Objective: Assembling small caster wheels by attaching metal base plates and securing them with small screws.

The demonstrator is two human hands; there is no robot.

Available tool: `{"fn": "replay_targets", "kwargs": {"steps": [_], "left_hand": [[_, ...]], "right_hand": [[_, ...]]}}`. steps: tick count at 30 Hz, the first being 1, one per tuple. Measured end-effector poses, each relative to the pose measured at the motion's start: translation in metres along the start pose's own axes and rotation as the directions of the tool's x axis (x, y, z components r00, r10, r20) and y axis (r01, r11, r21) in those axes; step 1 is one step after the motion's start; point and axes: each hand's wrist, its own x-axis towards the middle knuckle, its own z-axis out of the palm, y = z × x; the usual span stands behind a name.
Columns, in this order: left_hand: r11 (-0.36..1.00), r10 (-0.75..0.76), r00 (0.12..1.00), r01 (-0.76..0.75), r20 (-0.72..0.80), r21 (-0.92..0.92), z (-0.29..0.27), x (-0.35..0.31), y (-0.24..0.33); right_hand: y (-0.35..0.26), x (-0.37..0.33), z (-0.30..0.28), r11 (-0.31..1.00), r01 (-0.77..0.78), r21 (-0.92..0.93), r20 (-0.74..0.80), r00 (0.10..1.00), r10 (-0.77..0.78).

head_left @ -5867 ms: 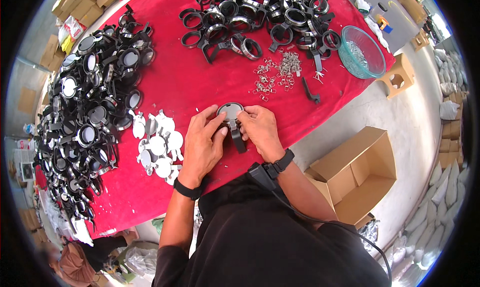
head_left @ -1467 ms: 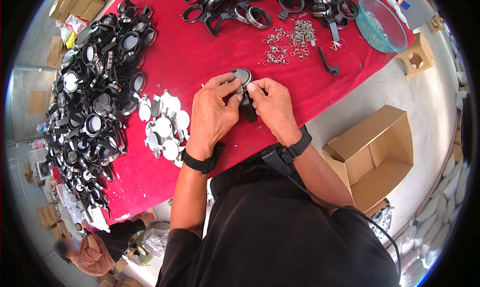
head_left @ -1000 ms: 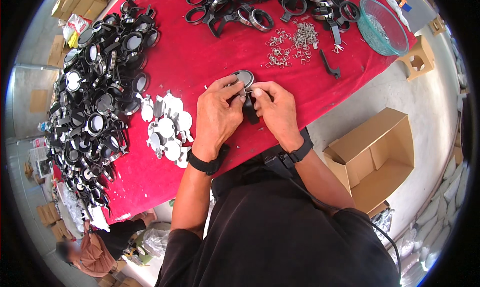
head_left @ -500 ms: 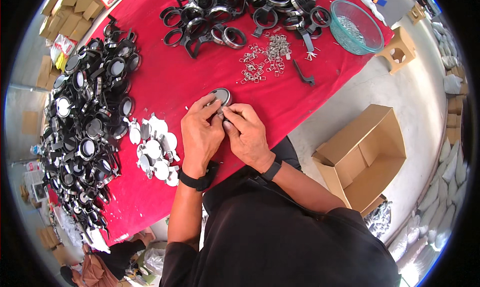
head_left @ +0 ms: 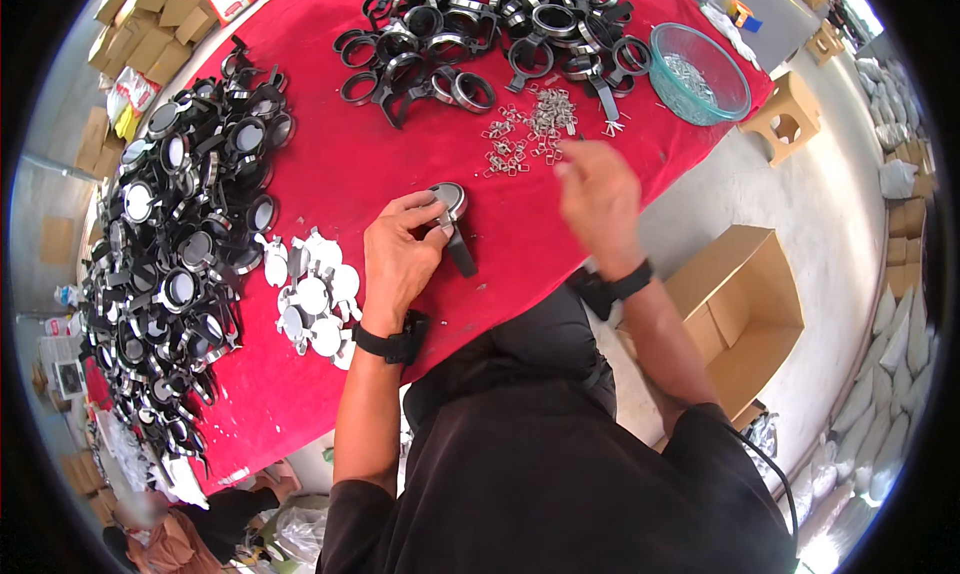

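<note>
My left hand (head_left: 405, 244) is closed on a round, black-handled part with a grey disc and a shiny metal rim (head_left: 452, 200). Its black handle (head_left: 461, 254) points toward the table's near edge, and the fingers and thumb press where handle and rim meet. My right hand (head_left: 600, 196) is raised over the right side of the table, apart from that part and just nearer me than a heap of small metal clips (head_left: 552, 112). Motion smears its fingers, so whether it holds anything is unclear. White and grey discs with tabs (head_left: 312, 296) lie left of my left hand.
On the red-covered table (head_left: 330, 164), black-handled rings (head_left: 440, 46) pile up at the back and disc-fitted ones (head_left: 180, 244) along the left. A greenish clear bowl (head_left: 735, 99) of small metal pieces stands back right. Beside the table are a cardboard box (head_left: 735, 314) and tan stool (head_left: 790, 124).
My right hand has left the round part and moved right, to where a small black lever-shaped piece lay. The part's handle now shows below my left hand, which keeps its hold.
</note>
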Motion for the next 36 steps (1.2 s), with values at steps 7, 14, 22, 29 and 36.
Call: {"fn": "replay_targets", "kwargs": {"steps": [7, 14, 22, 29, 36], "left_hand": [[1.0, 0.027, 1.0, -0.027, 0.003, -0.005, 0.004, -0.001, 0.003], [1.0, -0.002, 1.0, 0.002, 0.01, 0.012, -0.003, -0.003, 0.002], [0.988, 0.098, 0.995, -0.1, 0.023, 0.119, 0.003, -0.003, -0.003], [0.978, 0.189, 0.974, -0.197, 0.122, 0.061, -0.006, -0.015, -0.011], [0.968, 0.207, 0.977, -0.198, -0.043, 0.152, 0.02, -0.02, -0.01]], "right_hand": [[0.064, 0.02, -0.024, 0.925, 0.018, -0.38, 0.385, 0.912, 0.141], [-0.014, 0.0, -0.004, 0.899, -0.383, 0.215, 0.387, 0.878, 0.281], [-0.088, -0.035, 0.046, 0.866, -0.388, 0.315, 0.331, 0.9, 0.283], [-0.096, -0.03, 0.043, 0.764, -0.526, 0.374, 0.459, 0.821, 0.34], [-0.11, -0.021, 0.04, 0.934, -0.334, 0.126, 0.386, 0.884, 0.264]]}}
